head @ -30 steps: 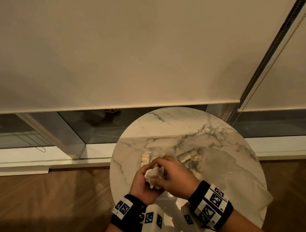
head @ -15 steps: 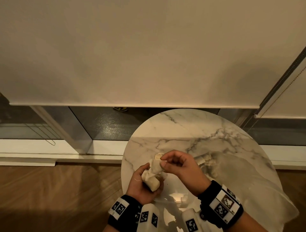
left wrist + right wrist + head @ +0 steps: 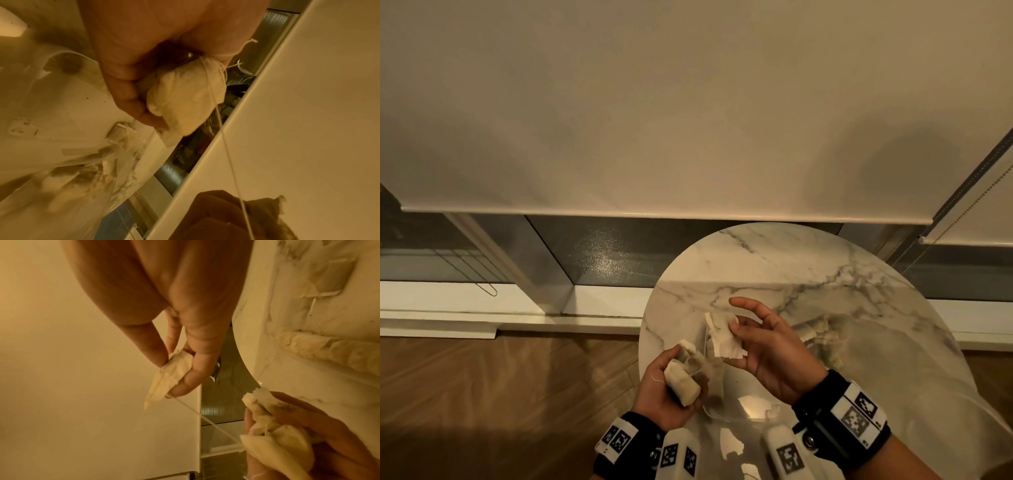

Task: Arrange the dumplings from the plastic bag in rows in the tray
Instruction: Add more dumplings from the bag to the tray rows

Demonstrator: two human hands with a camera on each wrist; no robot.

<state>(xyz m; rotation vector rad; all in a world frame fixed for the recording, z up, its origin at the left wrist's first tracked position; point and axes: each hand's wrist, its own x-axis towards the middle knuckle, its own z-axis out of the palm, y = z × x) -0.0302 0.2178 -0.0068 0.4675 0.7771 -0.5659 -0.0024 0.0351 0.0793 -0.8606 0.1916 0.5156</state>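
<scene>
We find the left hand [image 3: 666, 387] nearest the near edge of the surface [image 3: 774, 263], fingers curled round a clump of dumplings [image 3: 683, 380] whose long axis runs from near right to far left. Just beyond, the right hand [image 3: 770, 346] pinches a single dumpling [image 3: 722, 337] between thumb and fingertips, remaining fingers spread; its long axis runs near to far, frilled end away from us. A thin strand [image 3: 207, 420] joins the two pieces. In our judgement the step is separation: pull apart slowly, grip the body rather than the frill, and break the strand before placing. The tray [image 3: 743, 404] appears clear and lies under the hands; further dumplings in the plastic bag [image 3: 822, 329] lie toward the right edge.
</scene>
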